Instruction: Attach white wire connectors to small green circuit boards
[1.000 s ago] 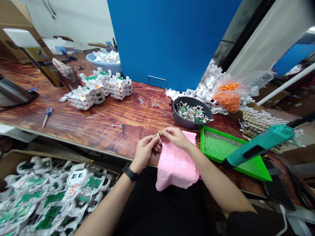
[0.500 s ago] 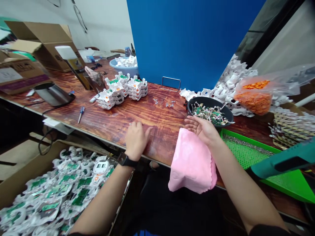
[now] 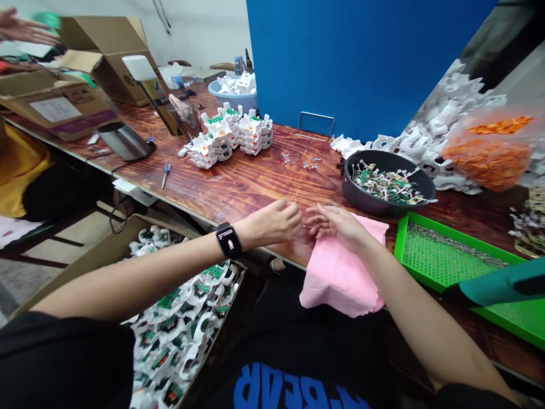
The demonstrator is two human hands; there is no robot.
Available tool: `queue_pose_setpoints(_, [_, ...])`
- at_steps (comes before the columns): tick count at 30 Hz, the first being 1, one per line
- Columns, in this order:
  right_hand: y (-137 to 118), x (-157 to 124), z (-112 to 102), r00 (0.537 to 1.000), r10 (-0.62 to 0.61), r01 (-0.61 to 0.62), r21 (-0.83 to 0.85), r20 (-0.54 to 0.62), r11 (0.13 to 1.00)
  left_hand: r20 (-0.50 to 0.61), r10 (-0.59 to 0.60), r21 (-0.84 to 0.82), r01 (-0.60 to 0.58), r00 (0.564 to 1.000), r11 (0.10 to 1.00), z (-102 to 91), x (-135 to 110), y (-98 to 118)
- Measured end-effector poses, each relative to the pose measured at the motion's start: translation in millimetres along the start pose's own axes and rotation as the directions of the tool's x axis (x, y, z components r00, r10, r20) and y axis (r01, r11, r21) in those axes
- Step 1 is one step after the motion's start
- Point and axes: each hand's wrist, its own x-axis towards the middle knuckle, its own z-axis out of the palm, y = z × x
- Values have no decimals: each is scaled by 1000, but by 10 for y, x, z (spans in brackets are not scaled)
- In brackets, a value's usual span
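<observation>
My left hand [image 3: 283,222] is closed, its fingers curled together just above the table edge. Whatever may be inside it is hidden or too small to make out. Facing it a short way off, my right hand [image 3: 338,226] is open with loosely bent fingers apart and the palm turned left. A folded pink cloth [image 3: 336,275] lies under that hand and wrist, draping over the table's front edge. Beyond the right hand stands a dark round pan [image 3: 353,187] full of small circuit boards with wires. Small grey pieces [image 3: 315,163] lie scattered on the wooden table [image 3: 238,190].
At right are a green perforated tray [image 3: 443,255], a teal power tool [image 3: 502,284] and a bag of orange parts [image 3: 485,156]. Stacked white housings [image 3: 221,136] and a screwdriver [image 3: 166,175] sit left. Below is a box of housings [image 3: 183,335]. Another person's hand [image 3: 25,29] shows top left.
My left hand has moved right, close to my right hand, and its fingers have curled in. The view has shifted left, and another person's hand and yellow clothing now show.
</observation>
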Motion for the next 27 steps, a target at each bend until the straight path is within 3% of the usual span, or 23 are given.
queue_pose_setpoints(7, [93,21,-54,994,-103,99,-91,-43,991,-144,-44,-315,-3,989,949,-2,134,73])
queue_pose_setpoints(10, [68,5,-107,999,-33,35,-177,13,984,-169,-47,-289,-4,984,957,-36,142,65])
queue_pose_setpoints(13, [40,-20,-112,988,25,3,-184,149,983,-171,-26,-185,-7,985,983,-61,125,50])
queue_pose_setpoints(15, [30,-19,-104,981,-10,40,-154,192,987,-154,-23,-105,7,988,994,-38,103,41])
queue_pose_setpoints(17, [24,-4,-98,987,-60,79,-124,148,989,-166,-81,-61,72,983,996,33,74,37])
queue_pose_setpoints(19, [18,14,-94,992,-96,103,-107,77,989,-239,-222,-146,191,945,971,147,43,41])
queue_pose_setpoints(22, [8,25,-79,992,-122,127,-135,42,983,-299,-463,-503,274,835,820,336,5,63])
queue_pose_setpoints(24, [5,27,-69,990,-133,140,-156,53,978,-252,-593,-702,277,765,656,428,-9,87])
queue_pose_setpoints(27, [15,36,-68,984,-155,168,-175,84,970,-142,-676,-809,308,723,500,481,-15,123])
